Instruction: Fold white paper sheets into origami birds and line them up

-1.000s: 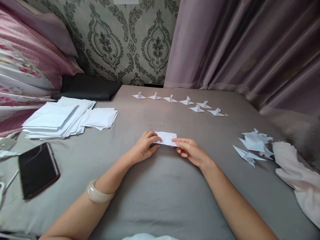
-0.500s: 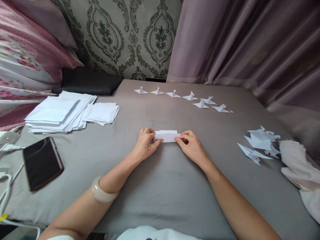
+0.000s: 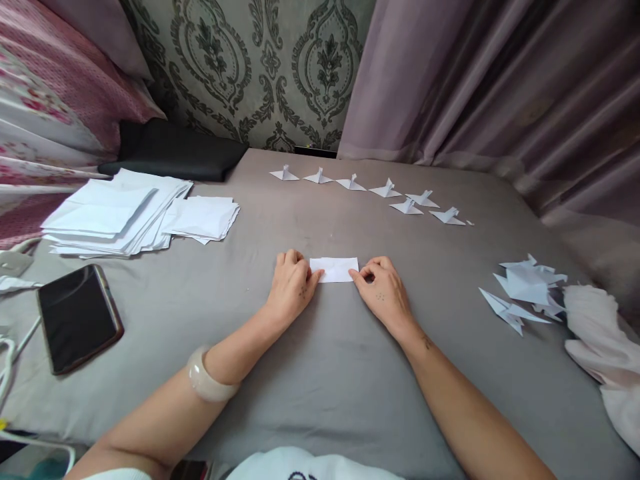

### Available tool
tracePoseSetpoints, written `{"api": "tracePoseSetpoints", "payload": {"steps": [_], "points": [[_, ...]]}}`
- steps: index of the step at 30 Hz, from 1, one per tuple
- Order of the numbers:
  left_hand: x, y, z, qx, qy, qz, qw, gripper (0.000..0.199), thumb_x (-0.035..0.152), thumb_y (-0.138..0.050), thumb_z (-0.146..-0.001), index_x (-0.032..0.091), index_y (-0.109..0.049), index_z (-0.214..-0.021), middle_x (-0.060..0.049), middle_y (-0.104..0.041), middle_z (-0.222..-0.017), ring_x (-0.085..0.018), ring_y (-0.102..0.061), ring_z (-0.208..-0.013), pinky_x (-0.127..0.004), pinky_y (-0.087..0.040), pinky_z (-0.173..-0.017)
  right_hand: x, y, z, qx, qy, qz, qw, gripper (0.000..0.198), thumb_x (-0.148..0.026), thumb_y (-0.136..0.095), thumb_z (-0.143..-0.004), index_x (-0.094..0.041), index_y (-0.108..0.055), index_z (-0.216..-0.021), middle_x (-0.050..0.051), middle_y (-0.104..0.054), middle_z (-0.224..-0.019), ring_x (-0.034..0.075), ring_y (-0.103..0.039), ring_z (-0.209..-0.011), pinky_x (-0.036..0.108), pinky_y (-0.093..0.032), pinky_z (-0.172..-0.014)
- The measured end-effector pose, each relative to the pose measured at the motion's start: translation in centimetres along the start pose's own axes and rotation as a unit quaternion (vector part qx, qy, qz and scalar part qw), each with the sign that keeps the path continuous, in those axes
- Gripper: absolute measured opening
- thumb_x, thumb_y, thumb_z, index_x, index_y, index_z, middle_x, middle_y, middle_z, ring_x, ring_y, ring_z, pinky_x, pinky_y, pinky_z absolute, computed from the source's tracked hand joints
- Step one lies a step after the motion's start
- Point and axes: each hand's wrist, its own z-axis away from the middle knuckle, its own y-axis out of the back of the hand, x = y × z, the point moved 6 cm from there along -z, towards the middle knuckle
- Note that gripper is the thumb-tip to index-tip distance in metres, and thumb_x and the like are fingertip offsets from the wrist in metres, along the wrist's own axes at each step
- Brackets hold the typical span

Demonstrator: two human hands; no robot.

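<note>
a white paper strip [image 3: 336,271] is pinched at both ends, in the middle of the grey cover [image 3: 325,373]. its left end is gripped by the left hand [image 3: 295,285], with the thumb laid on the near corner and the fingers curled beside the edge. its right end is gripped by the right hand [image 3: 383,290], the thumb tip pressed to the near corner and a small gap left between thumb and forefinger. whether any fingertips are tucked under the strip cannot be told. a pale bangle [image 3: 207,380] is worn on the left forearm.

beyond the strip, seven folded birds [image 3: 385,189] are set out, five in a slanting row and two just in front of its right end. to the left, a large stack [image 3: 100,213] of paper is placed, with a smaller stack [image 3: 203,219] just beside it and a dark-screened phone [image 3: 80,320] nearer. at the right, folded papers [image 3: 533,283] are heaped beside a pale cloth [image 3: 595,327]. the far side is closed off by a patterned wall [image 3: 270,60] and a mauve curtain [image 3: 430,73].
</note>
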Motion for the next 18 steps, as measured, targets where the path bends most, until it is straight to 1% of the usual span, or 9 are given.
{"api": "tracePoseSetpoints", "payload": {"steps": [4,8,10,12,14,15,16,17,18], "points": [[0.5,0.3,0.0,-0.029,-0.016,-0.041,0.999,0.031,0.036,-0.046,-0.093,0.014,-0.056,-0.076,-0.014,-0.051,-0.097,-0.024,-0.043,-0.086,-0.039,-0.043,-0.08,0.0,0.0,0.0,-0.008,-0.001,0.001,1.0,0.027,-0.043,-0.061,-0.08,-0.021,-0.058,-0.064,0.003,-0.058,-0.092,0.016,-0.057,-0.075,0.031,-0.044,-0.069],[0.7,0.6,-0.1,-0.07,-0.006,-0.083,0.994,0.03,0.038,-0.043,-0.095,0.013,-0.055,-0.084,-0.014,-0.052,-0.096,-0.025,-0.044,-0.087,-0.039,-0.042,-0.079,0.4,0.1,0.0,-0.017,0.003,-0.004,1.0,0.026,-0.043,-0.061,-0.08,-0.021,-0.057,-0.067,0.003,-0.057,-0.093,0.016,-0.057,-0.074,0.03,-0.044,-0.069],[0.7,0.6,-0.2,-0.09,0.001,-0.104,0.99,0.031,0.04,-0.043,-0.095,0.012,-0.055,-0.088,-0.014,-0.053,-0.096,-0.026,-0.045,-0.089,-0.039,-0.042,-0.079,0.5,0.1,0.0,-0.018,0.013,-0.007,1.0,0.023,-0.041,-0.061,-0.081,-0.021,-0.056,-0.071,0.003,-0.058,-0.093,0.016,-0.057,-0.075,0.031,-0.044,-0.07],[0.9,0.6,-0.3,-0.105,0.006,-0.126,0.986,0.031,0.04,-0.045,-0.094,0.01,-0.054,-0.094,-0.015,-0.053,-0.101,-0.027,-0.046,-0.092,-0.04,-0.042,-0.08,0.3,0.2,0.1,-0.01,0.034,-0.003,0.999,0.019,-0.039,-0.06,-0.083,-0.021,-0.056,-0.077,0.004,-0.058,-0.093,0.018,-0.057,-0.079,0.032,-0.046,-0.072],[1.5,0.6,-0.3,-0.107,-0.003,-0.15,0.983,0.026,0.034,-0.047,-0.094,0.01,-0.054,-0.1,-0.016,-0.053,-0.11,-0.028,-0.047,-0.097,-0.041,-0.041,-0.082,-0.5,0.2,0.4,0.003,0.079,0.008,0.997,0.012,-0.033,-0.056,-0.086,-0.021,-0.057,-0.085,0.006,-0.059,-0.094,0.02,-0.057,-0.084,0.034,-0.047,-0.076],[2.0,0.6,-0.4,-0.107,-0.016,-0.161,0.981,0.021,0.028,-0.046,-0.094,0.01,-0.054,-0.103,-0.016,-0.052,-0.116,-0.029,-0.046,-0.101,-0.041,-0.041,-0.083,-1.1,0.2,0.6,0.004,0.112,0.014,0.994,0.01,-0.029,-0.053,-0.088,-0.02,-0.058,-0.089,0.007,-0.059,-0.096,0.021,-0.057,-0.088,0.035,-0.047,-0.079],[2.6,0.5,-0.4,-0.11,-0.045,-0.168,0.979,0.018,0.021,-0.044,-0.094,0.011,-0.054,-0.106,-0.015,-0.051,-0.12,-0.028,-0.046,-0.103,-0.041,-0.041,-0.085,-1.9,0.0,0.9,0.0,0.152,0.022,0.988,0.011,-0.023,-0.048,-0.09,-0.02,-0.058,-0.093,0.008,-0.06,-0.098,0.022,-0.057,-0.092,0.036,-0.047,-0.082],[3.4,0.3,-0.3,-0.124,-0.089,-0.168,0.974,0.018,0.016,-0.041,-0.094,0.012,-0.054,-0.107,-0.014,-0.052,-0.12,-0.027,-0.047,-0.104,-0.041,-0.04,-0.086,-2.7,-0.2,1.2,-0.012,0.194,0.032,0.98,0.018,-0.017,-0.042,-0.092,-0.02,-0.059,-0.096,0.009,-0.061,-0.1,0.022,-0.056,-0.096,0.036,-0.047,-0.084],[4.2,-0.1,-0.2,-0.149,-0.137,-0.158,0.966,0.019,0.015,-0.039,-0.095,0.013,-0.055,-0.105,-0.013,-0.055,-0.115,-0.026,-0.048,-0.103,-0.039,-0.041,-0.086,-3.5,-0.6,1.7,-0.03,0.234,0.043,0.971,0.025,-0.012,-0.037,-0.092,-0.02,-0.06,-0.099,0.009,-0.062,-0.104,0.023,-0.056,-0.099,0.036,-0.047,-0.085]]}}
